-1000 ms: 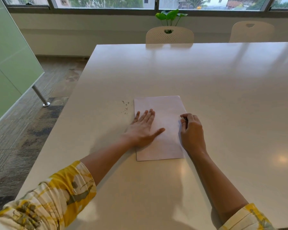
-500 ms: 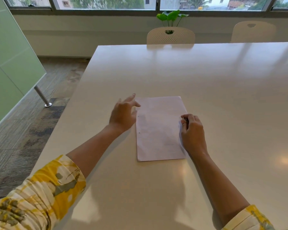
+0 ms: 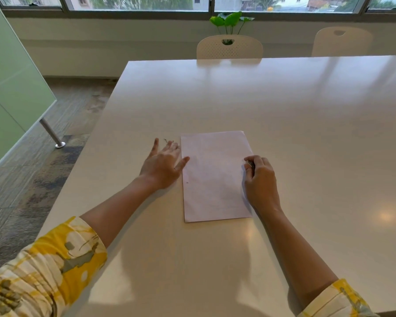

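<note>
A white sheet of paper (image 3: 215, 177) lies flat on the white table (image 3: 284, 110) in front of me. My left hand (image 3: 164, 163) lies flat with fingers spread on the table just left of the sheet, its thumb tip touching the paper's left edge. Small dark specks (image 3: 168, 140) lie on the table by its fingertips. My right hand (image 3: 260, 179) rests at the sheet's right edge, fingers curled round a small dark object (image 3: 250, 164), mostly hidden in the fist.
Two cream chairs (image 3: 229, 47) (image 3: 342, 42) stand at the table's far side, with a green plant (image 3: 230, 21) behind the nearer one under the window. A green glass partition (image 3: 12, 88) with a metal foot (image 3: 53, 133) stands left, over the grey floor.
My left hand left the top of the paper, swept off to the table on its left, and now lies flat there. My right hand stayed in place.
</note>
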Tool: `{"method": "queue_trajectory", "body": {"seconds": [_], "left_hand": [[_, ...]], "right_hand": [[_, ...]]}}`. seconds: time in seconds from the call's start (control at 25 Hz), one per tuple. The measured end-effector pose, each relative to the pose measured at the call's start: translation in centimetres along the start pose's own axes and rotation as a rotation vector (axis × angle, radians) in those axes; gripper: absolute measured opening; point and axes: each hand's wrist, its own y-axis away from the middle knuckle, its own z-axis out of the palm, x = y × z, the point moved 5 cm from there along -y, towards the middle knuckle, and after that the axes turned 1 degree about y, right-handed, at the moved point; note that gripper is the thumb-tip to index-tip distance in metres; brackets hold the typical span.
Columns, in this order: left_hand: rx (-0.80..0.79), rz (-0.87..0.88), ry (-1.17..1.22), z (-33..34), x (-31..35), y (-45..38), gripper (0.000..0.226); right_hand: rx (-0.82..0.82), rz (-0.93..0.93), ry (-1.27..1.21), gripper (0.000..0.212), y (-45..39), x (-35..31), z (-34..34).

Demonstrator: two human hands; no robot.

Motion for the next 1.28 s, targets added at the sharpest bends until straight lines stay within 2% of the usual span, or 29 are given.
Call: {"method": "queue_trajectory", "body": {"seconds": [0.08, 0.12, 0.24, 0.32, 0.4, 0.72, 1.0, 1.2, 1.28], "left_hand": [[-0.039, 0.022, 0.045, -0.3, 0.4, -0.1, 0.080], [-0.110, 0.080, 0.091, -0.1, 1.2, 0.0, 0.090], [-0.430, 0.216, 0.164, 1.4, 4.0, 1.1, 0.121], [-0.560, 0.205, 0.163, 2.1, 4.3, 1.5, 0.134], [-0.624, 0.182, 0.141, 2.2, 3.8, 1.4, 0.143], [-0.634, 0.151, 0.083, 2.5, 2.5, 1.5, 0.155], [-0.678, 0.082, 0.060, 2.0, 2.9, 1.6, 0.160], [-0.689, 0.054, 0.076, 2.1, 2.9, 1.5, 0.165], [-0.686, 0.057, 0.068, 2.3, 3.0, 1.3, 0.165]], "right_hand": [[0.000, 0.012, -0.019, 0.020, 0.0, 0.0, 0.0], [0.001, 0.030, -0.038, 0.020, 0.0, 0.1, 0.0], [0.009, 0.085, -0.095, 0.016, -0.1, 0.4, -0.1], [0.014, 0.097, -0.103, 0.012, -0.2, 0.6, -0.3], [0.021, 0.111, -0.129, 0.009, -0.2, 0.6, -0.4], [-0.025, 0.121, -0.141, 0.013, -0.2, 0.3, -0.7], [-0.001, 0.187, -0.231, 0.016, -0.1, -0.4, -1.9], [-0.060, 0.181, -0.132, 0.012, 3.5, -3.3, -1.9], [-0.172, 0.138, -0.177, 0.011, 6.8, -5.5, 0.5]]}}
